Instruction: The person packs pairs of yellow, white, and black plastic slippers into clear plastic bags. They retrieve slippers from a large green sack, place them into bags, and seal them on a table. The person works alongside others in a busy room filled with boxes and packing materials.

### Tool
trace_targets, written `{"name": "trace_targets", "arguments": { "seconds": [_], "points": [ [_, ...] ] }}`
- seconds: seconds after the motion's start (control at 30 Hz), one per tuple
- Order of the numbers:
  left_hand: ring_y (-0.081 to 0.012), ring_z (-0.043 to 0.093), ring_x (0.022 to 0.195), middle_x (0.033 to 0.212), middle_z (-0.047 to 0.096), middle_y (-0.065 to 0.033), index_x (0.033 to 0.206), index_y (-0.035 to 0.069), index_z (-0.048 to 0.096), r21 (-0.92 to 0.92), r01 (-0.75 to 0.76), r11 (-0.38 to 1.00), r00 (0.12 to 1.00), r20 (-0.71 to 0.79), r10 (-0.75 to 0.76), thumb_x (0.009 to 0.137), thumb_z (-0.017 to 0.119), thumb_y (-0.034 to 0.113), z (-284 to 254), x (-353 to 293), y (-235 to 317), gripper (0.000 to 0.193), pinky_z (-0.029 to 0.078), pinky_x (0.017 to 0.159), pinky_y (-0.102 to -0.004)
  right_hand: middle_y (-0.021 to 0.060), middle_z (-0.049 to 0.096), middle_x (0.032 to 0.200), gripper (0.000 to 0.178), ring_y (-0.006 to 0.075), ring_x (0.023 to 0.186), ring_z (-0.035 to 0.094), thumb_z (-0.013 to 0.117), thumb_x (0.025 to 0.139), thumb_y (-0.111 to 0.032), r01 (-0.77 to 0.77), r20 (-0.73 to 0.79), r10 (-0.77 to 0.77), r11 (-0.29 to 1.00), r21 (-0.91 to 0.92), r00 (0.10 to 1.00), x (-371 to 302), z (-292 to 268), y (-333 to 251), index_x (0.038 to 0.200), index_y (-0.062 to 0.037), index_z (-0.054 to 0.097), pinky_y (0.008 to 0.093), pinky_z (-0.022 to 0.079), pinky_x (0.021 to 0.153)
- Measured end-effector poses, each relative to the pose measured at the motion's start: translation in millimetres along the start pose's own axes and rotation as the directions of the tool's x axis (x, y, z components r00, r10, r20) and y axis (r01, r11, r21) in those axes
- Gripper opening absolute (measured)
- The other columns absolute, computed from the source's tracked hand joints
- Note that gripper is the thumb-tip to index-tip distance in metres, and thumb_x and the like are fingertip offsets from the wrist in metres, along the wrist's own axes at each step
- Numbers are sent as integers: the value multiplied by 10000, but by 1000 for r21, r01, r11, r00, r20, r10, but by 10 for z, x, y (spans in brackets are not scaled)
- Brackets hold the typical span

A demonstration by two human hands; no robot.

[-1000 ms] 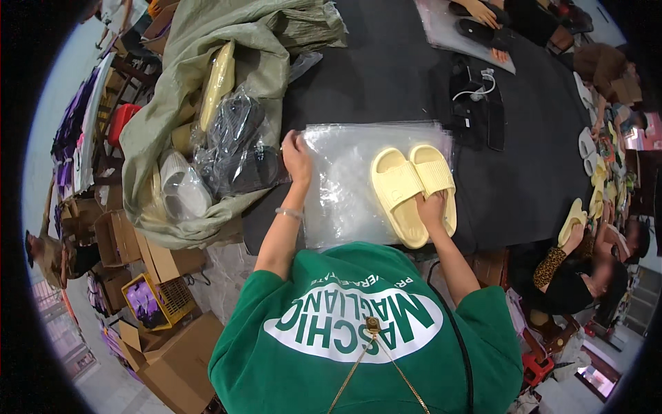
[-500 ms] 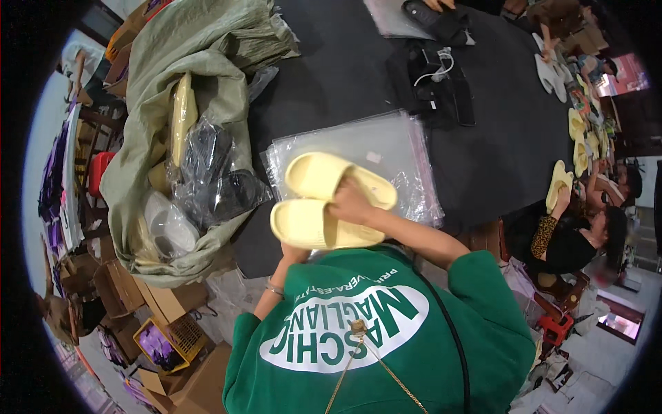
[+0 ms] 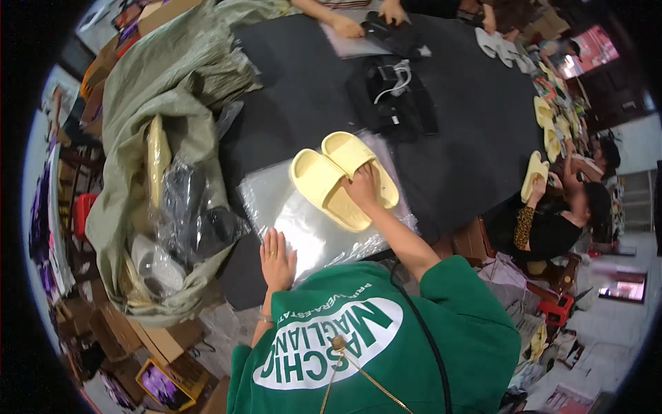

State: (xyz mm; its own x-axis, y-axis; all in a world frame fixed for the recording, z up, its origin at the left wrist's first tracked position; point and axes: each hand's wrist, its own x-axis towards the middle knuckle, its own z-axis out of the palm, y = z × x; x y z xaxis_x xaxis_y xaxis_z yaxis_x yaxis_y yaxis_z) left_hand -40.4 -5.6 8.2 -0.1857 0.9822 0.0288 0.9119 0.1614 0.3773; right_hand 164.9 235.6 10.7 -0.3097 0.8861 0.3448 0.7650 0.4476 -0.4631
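A pair of pale yellow slippers (image 3: 316, 176) lies side by side over the stack of clear plastic bags (image 3: 279, 190). My right hand (image 3: 363, 186) grips both slippers, its fingers tucked into the strap openings where the two meet. The fingertips are hidden inside. At the near left corner of the bag stack, my left hand (image 3: 277, 262) rests flat with its fingers stretched out, a ring on one of them. It touches the bags and holds nothing.
A green woven sack (image 3: 114, 200) with bagged slippers stands at the left. On the black table (image 3: 303, 83) lies a black item with a white cable (image 3: 394, 86). Across it, another person's hands (image 3: 348, 27) handle black slippers. A co-worker at right holds a yellow slipper (image 3: 534, 176).
The slippers have turned and moved farther over the bags in my right hand. My left hand has come out from beneath them and now lies flat on the bags.
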Motion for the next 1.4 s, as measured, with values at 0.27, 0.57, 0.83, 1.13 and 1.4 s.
{"name": "trace_targets", "arguments": {
  "seconds": [0.27,0.57,0.83,1.13,1.4],
  "points": [
    [-319,227,1373,1474,278,-155,1399,43,334,30,-24,999,1000,1,24,898,476,322,19,8,18,591,177,1099,-452,189,601,1032,354,356,1024,538,703,675,-194,-5,-83,24,975,222,996,213,-414,-388,984,-27,651,449,415,878],
    [-333,238,1366,1471,281,-160,1394,34,337,14,-29,999,999,-19,30,895,482,321,3,-12,42,594,188,1091,-475,193,628,755,364,287,687,622,707,788,-260,-607,-559,652,736,301,513,1525,-2742,888,831,86,601,407,485,646],
    [-327,241,1366,1467,289,-162,1386,32,349,32,-9,999,1000,-19,9,880,498,311,29,-36,12,597,185,1095,-470,122,608,957,236,198,931,590,530,780,-3,-143,-539,375,895,422,754,1430,-2325,887,1002,60,577,262,441,772],
    [-344,306,1328,1398,377,-194,1332,8,410,-69,-39,997,998,-60,35,840,580,292,-58,17,-59,593,255,1059,-466,97,680,899,249,177,820,642,572,872,-187,-469,528,160,709,527,834,20,-336,-399,1057,-36,642,277,488,747],
    [-398,321,1306,1403,354,-203,1341,-9,370,-97,65,993,800,-589,-110,769,647,69,-619,198,-172,640,294,1048,-459,102,670,953,235,164,854,641,538,887,-128,-413,634,-2,757,506,773,-427,60,-194,1067,-8,629,279,495,757]
  ]
}}
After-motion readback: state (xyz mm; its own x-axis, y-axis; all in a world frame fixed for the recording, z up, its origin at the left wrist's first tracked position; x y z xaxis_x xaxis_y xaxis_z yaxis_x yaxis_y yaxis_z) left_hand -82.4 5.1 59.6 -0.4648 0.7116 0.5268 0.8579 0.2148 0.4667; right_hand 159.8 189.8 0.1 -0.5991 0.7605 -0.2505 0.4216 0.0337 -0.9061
